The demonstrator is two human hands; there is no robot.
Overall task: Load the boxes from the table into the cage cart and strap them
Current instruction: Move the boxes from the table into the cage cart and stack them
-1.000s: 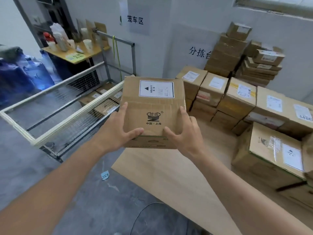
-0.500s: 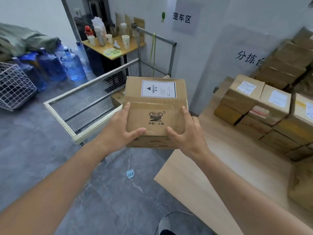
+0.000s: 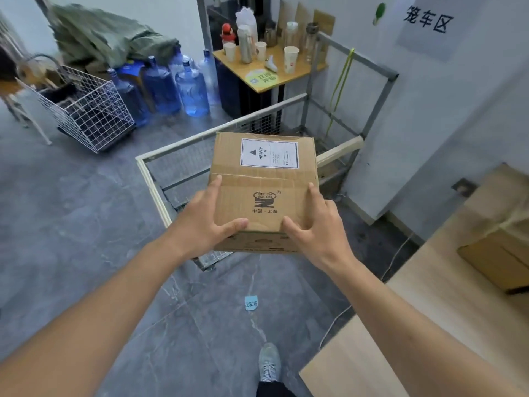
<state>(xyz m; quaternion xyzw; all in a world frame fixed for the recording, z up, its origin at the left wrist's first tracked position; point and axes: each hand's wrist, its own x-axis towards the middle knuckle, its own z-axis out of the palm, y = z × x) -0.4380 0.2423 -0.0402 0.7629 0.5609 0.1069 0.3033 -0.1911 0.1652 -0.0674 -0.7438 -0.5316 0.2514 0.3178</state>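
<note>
One cardboard box [image 3: 264, 190] is hanging in the air in front of the person, over the near corner of the cage cart [image 3: 151, 179], with a white label reading HEAVY on its top face. Two hands are carrying it: the left hand [image 3: 200, 224] is gripping the lower left side and the right hand [image 3: 317, 227] the lower right, each grip clamped on the box with the thumb lying across the near face (the other fingers are going out of sight round the sides). The box is hiding most of the cart's inside. At the right, one table [image 3: 429, 310] is running out of view, with one more carton [image 3: 498, 253] on it, blurred and cut off. Beyond the cart, about six blue water bottles [image 3: 191, 90] are standing on the floor, beside a white wire basket [image 3: 86, 110], and a small stand [image 3: 266, 70] is carrying four paper cups. One grey shoe [image 3: 269, 363] is showing below.
</note>
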